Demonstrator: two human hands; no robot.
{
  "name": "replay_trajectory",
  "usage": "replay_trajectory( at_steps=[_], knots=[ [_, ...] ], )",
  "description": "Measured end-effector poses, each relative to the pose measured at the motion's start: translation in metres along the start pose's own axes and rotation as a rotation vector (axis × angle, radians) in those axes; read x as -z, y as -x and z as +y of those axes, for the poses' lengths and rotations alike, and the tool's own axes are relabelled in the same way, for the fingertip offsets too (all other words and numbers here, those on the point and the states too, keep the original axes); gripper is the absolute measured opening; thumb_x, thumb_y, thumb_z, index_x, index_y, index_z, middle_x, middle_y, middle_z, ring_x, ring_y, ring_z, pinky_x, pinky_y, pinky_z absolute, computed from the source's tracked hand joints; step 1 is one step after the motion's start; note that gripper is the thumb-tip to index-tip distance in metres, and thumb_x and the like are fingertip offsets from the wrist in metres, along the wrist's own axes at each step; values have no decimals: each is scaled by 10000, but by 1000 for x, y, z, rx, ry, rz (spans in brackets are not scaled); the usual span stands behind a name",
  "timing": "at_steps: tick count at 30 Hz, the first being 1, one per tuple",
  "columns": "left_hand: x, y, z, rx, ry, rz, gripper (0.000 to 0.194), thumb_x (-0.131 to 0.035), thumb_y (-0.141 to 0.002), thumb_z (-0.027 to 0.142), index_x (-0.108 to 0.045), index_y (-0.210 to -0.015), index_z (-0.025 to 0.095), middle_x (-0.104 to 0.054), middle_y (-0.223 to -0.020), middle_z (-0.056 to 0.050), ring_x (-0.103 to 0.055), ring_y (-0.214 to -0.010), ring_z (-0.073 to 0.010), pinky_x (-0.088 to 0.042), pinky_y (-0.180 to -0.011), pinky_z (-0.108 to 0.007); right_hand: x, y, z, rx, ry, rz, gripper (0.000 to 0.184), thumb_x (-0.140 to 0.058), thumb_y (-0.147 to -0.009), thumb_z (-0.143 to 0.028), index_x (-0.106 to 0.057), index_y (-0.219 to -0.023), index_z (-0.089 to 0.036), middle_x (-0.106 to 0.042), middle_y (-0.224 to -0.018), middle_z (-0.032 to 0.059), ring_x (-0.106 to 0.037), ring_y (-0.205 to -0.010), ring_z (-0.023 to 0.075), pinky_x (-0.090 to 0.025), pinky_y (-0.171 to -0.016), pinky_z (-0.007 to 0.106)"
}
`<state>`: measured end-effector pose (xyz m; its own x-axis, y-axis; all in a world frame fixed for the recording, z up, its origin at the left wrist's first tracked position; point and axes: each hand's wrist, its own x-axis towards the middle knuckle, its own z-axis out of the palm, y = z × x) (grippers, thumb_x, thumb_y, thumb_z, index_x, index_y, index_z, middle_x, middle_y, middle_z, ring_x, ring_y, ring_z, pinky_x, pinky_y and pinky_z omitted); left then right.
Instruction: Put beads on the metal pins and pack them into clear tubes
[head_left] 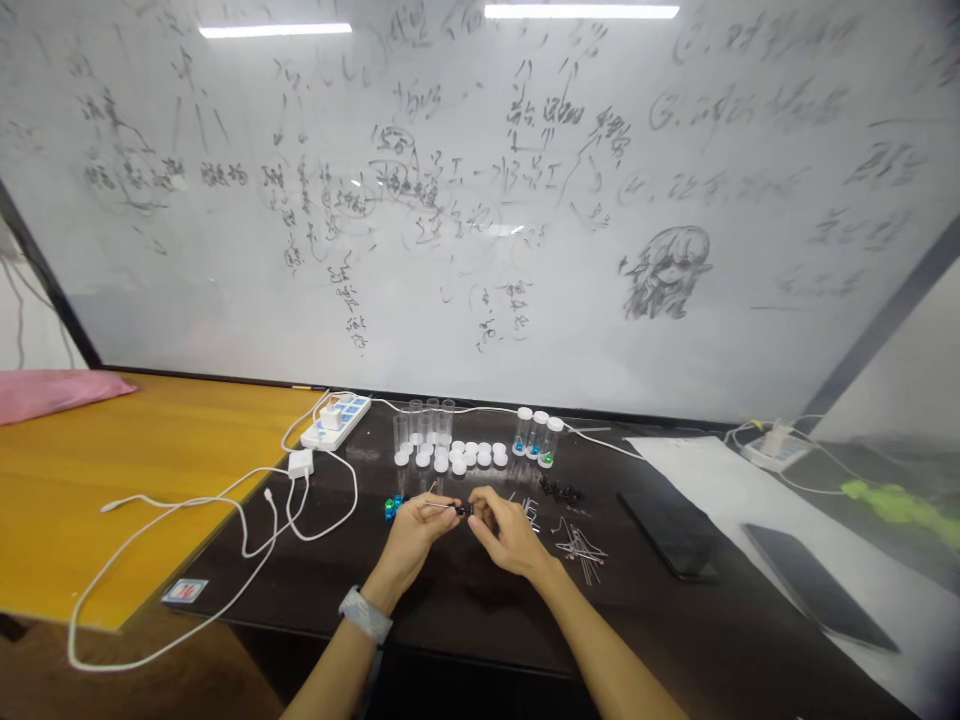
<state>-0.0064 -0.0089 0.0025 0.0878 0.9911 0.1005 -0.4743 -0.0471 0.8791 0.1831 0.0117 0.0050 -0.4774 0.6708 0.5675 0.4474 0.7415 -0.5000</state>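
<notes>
Pinching a thin metal rod [439,504] in our left hand's [411,540] fingers and, it seems, the small black piece [464,510] at its right end in our right hand's [510,532], we hold the rod roughly crosswise above the desk [465,595], the piece between both hands.

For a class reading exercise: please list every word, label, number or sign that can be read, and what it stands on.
"15", probably, circled in handwriting on the large black-framed whiteboard.
"工", probably, mid-board.
Other board handwriting: too smeared to read.
Small square red, white and blue card: too small to read.
</notes>
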Motion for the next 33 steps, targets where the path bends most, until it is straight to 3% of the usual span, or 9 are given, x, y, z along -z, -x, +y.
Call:
replay_trajectory(
  at_steps=[6,11,16,19,21,24,27,30,33],
  knots=[
    [1,-2,0,-2,0,4,300,-904,-626,257,-731,-836,131,-781,-947,-109,-731,-821,-184,-565,-824,-294,0,-1,-1,16,48,19,203,-384,-1022,-275,-547,-911,-223,-613,-757,7,-588,-664,162,-427,-654,271],
    [2,-2,-1,-4,-6,-4,297,-902,-630,271,-736,-838,139,-781,-949,-105,-731,-834,-193,-565,-838,-316,2,0,-2,4,17,-4,134,-503,-977,-322,-524,-1066,-225,-617,-769,-6,-562,-605,151,-419,-610,259],
    [1,-1,-1,-1,-14,-1,289,-897,-639,255,-735,-846,137,-778,-973,-106,-729,-845,-187,-564,-851,-311,1,-2,-1,20,70,-11,274,-339,-1038,-268,-545,-863,-224,-607,-744,10,-592,-675,166,-414,-655,266],
    [1,-1,0,-2,-21,-2,284,-894,-642,261,-734,-841,135,-778,-968,-109,-730,-846,-191,-564,-844,-306,4,-1,-2,6,57,-22,123,-438,-1005,-299,-538,-1002,-227,-612,-759,-5,-576,-640,158,-405,-628,260],
    [1,-1,0,-3,-21,-6,289,-893,-643,267,-735,-846,136,-779,-965,-110,-730,-856,-197,-564,-842,-308,5,-1,-4,16,64,-25,140,-511,-968,-315,-520,-1075,-225,-620,-783,-5,-570,-634,156,-398,-615,258],
    [2,-2,-1,-2,-16,-10,294,-896,-640,263,-738,-853,137,-780,-961,-108,-729,-860,-196,-563,-842,-306,5,-1,-4,48,107,-34,123,-447,-1000,-299,-543,-994,-221,-623,-786,12,-585,-679,165,-396,-634,266],
    [3,-2,-2,-4,-28,-11,281,-891,-650,256,-741,-854,136,-778,-981,-108,-727,-849,-185,-562,-835,-295,4,-2,-4,56,134,-47,257,-334,-1041,-268,-543,-900,-218,-620,-774,19,-595,-701,165,-396,-648,268],
    [3,-2,-2,-4,-32,-9,287,-891,-651,261,-739,-858,133,-779,-975,-109,-728,-844,-187,-561,-835,-298,7,-2,-4,43,135,-43,110,-451,-1001,-295,-527,-1024,-219,-635,-819,10,-598,-693,162,-397,-634,259],
    [3,-2,-2,0,-19,-17,300,-894,-646,263,-737,-864,130,-781,-952,-109,-730,-844,-192,-559,-841,-307,7,-2,-5,55,159,-38,132,-521,-963,-300,-514,-1068,-219,-635,-820,3,-605,-691,163,-395,-628,256]
  ],
)
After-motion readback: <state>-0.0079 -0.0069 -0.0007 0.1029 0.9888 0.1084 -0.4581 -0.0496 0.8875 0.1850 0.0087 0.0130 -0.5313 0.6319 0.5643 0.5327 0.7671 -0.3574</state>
